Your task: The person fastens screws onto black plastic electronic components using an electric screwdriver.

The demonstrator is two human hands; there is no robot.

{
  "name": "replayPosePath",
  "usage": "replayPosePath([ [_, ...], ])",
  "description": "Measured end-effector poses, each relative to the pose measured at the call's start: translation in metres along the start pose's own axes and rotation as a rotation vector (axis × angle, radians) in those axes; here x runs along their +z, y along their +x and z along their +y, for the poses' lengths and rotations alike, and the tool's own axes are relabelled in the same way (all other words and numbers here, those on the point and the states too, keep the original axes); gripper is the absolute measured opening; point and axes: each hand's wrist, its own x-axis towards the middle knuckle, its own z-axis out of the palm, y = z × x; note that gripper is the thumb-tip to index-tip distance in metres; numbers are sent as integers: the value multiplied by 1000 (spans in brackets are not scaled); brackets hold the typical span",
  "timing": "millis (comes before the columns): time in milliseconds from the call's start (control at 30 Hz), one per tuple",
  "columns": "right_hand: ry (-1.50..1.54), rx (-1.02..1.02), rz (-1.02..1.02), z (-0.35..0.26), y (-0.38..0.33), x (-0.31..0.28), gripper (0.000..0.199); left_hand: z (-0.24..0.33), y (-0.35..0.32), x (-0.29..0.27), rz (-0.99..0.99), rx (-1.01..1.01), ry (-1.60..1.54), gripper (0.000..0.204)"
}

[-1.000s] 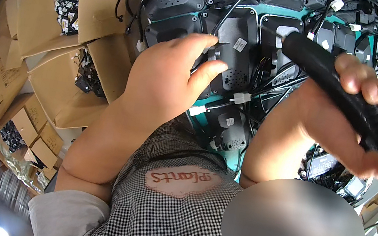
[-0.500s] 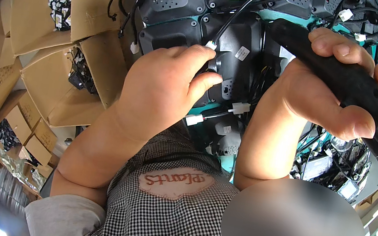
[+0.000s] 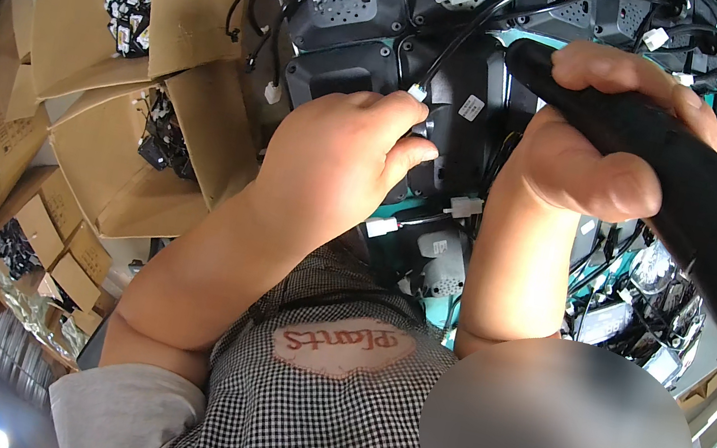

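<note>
Your right hand [image 3: 575,166], wrapped round the black corded electric driver [image 3: 704,194], has brought it nearer the right side of the black housing [image 3: 456,136]; your left hand [image 3: 327,156], thumb and forefinger parted, is at the housing's left, its hold unclear.

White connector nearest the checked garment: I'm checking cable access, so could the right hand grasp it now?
Probably not: the right hand is wrapped around a black handheld tool, though the white connector itself lies uncovered.
</note>
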Motion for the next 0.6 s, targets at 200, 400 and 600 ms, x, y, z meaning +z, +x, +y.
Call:
replayPosePath([
  [200, 89, 373, 339, -3, 13, -15, 54, -6, 0, 3, 54, -11, -114, 23],
  [400, 424, 466, 299, -62, 41, -30, 54, -5, 11, -19, -165, -443, -1257, 40],
  [600, 774, 563, 72, -75, 36, -28, 57, 6, 14, -19, -193, -347, -1795, 72],
])
